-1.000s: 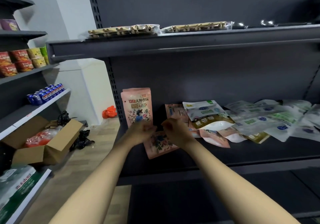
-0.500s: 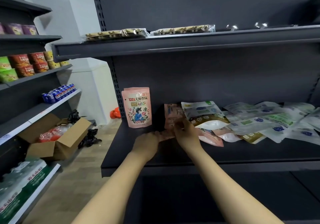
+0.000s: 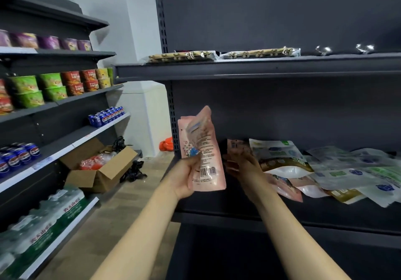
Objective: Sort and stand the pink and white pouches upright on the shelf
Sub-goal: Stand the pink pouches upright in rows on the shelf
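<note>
1. Holding a pink pouch [image 3: 202,149] upright above the shelf [image 3: 282,212], the left hand [image 3: 184,176] grips its lower left edge, barcode side toward the camera; the step in hand looks like lifting one pink pouch out to stand it.
2. The right hand [image 3: 243,164], just right of that pouch, has its fingers curled at a second pink pouch [image 3: 235,147] beyond them (whether it truly pinches it I cannot tell).
3. Next move, as I judge it: set the held pouch down on its base on bare shelf at the left, and steady it.
4. Right of the right hand lies a heap of white pouches [image 3: 338,167], some pink ones under it; these crowd that side.
5. Far left of the left hand: a cardboard box [image 3: 97,171] on the floor.
</note>
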Available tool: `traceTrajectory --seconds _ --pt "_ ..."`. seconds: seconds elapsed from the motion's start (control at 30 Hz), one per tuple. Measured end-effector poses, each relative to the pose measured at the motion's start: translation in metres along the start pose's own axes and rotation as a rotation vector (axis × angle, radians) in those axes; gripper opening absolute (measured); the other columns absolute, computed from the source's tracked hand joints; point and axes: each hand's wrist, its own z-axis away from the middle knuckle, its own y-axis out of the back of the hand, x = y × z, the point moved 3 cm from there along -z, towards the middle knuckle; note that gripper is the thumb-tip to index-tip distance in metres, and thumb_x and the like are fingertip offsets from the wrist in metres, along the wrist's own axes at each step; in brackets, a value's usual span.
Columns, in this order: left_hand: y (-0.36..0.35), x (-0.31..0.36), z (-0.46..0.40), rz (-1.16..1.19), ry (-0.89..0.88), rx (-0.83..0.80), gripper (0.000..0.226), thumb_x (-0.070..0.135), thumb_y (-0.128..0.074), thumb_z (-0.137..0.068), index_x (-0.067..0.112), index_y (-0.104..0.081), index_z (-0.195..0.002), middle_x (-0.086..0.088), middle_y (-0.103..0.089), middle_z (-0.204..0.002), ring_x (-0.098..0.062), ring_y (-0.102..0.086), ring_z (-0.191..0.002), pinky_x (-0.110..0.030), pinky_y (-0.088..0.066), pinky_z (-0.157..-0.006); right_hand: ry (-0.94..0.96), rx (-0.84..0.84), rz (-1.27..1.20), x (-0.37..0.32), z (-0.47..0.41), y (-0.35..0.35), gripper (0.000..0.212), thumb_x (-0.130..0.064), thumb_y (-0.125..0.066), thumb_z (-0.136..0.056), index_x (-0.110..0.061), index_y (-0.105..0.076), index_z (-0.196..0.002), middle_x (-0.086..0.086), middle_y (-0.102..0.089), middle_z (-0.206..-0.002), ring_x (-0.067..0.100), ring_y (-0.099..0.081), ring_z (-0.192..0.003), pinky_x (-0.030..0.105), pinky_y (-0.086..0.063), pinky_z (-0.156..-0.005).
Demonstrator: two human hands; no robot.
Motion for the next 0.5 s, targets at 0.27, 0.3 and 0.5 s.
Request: traceTrajectory --seconds 0.27,0.3,0.5 --pt "-0.035 -0.022 0.017 -0.098 0.129 -0.227 0.044 0.037 -0.086 -0.053 0.010 -0.055 -0.036 0.002 -0.040 -0.033 -0.001 -0.035 -0.024 -0.010 -0.026 -0.029 -0.108 -0.552 -0.133 -0.018 0.028 -0.026 0.038 -0.030 -0.043 -0.088 -0.022 -0.071 -0.063 -0.006 -0.068 -0.064 0.005 -0.065 -0.063 0.019 -0.053 -0.062" --pt "-0.037 -0.025 0.018 -0.110 0.094 -0.180 0.051 0.040 -0.092 -0.036 0.010 -0.050 -0.030 0.001 -0.037 -0.030 -0.001 -0.033 -0.024 -0.011 -0.025 -0.029 -0.090 -0.530 -0.123 -0.021 0.028 -0.025 0.032 -0.027 -0.046 -0.089 -0.018 -0.070 -0.071 -0.004 -0.070 -0.065 0.005 -0.067 -0.062 0.018 -0.053 -0.060" --pt "-0.035 -0.012 0.002 -0.257 0.152 -0.077 0.038 0.033 -0.038 -0.097 0.009 -0.062 -0.079 -0.010 -0.069 -0.069 -0.022 -0.064 -0.068 -0.029 -0.051 -0.068 0.022 -0.246 -0.096 -0.036 0.015 -0.017 0.017 -0.024 -0.062 -0.088 -0.007 -0.065 -0.086 0.007 -0.073 -0.079 0.015 -0.070 -0.063 0.022 -0.053 -0.051"
